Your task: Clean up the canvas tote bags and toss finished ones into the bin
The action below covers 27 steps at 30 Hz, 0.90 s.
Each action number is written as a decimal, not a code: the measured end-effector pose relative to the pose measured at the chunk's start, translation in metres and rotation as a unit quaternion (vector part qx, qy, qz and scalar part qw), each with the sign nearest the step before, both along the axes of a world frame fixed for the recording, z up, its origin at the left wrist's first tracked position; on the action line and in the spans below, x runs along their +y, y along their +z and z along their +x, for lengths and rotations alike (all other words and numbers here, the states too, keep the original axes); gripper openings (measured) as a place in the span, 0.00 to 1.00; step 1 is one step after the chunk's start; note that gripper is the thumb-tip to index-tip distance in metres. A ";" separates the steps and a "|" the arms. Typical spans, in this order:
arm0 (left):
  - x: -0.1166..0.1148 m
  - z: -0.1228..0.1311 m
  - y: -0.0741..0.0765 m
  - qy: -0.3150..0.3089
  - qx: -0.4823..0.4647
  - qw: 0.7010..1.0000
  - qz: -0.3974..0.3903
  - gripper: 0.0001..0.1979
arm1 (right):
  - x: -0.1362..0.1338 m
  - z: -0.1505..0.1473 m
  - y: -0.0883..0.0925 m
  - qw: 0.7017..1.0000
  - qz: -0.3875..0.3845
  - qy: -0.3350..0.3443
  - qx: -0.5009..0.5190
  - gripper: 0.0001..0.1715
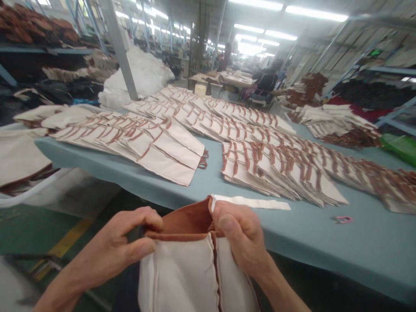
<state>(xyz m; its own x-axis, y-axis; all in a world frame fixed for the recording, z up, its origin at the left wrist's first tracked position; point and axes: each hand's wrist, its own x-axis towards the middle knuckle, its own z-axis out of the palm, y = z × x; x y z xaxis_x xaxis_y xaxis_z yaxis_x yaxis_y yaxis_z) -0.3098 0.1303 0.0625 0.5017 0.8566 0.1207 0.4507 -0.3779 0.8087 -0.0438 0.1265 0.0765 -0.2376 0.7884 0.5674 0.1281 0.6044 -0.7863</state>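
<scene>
A white fabric bag with a brown lining hangs upright between my hands at the bottom centre, its mouth open toward me. My left hand pinches the left end of the rim between thumb and fingers. On the right side, my right hand grips the rim beside a vertical seam with a brown edge. A white strip lies on the blue-green table just beyond my right hand. The lower part of the bag runs out of the frame.
Overlapping rows of white and brown sewn pieces cover much of the table. A small pink-handled tool lies near its front edge at the right. A metal post stands at the back left. A person sits far behind.
</scene>
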 end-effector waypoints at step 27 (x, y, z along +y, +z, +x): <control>0.010 0.061 0.018 -0.126 -0.063 0.987 -0.083 0.09 | 0.005 0.005 -0.032 0.988 -0.056 -0.001 -0.141 0.38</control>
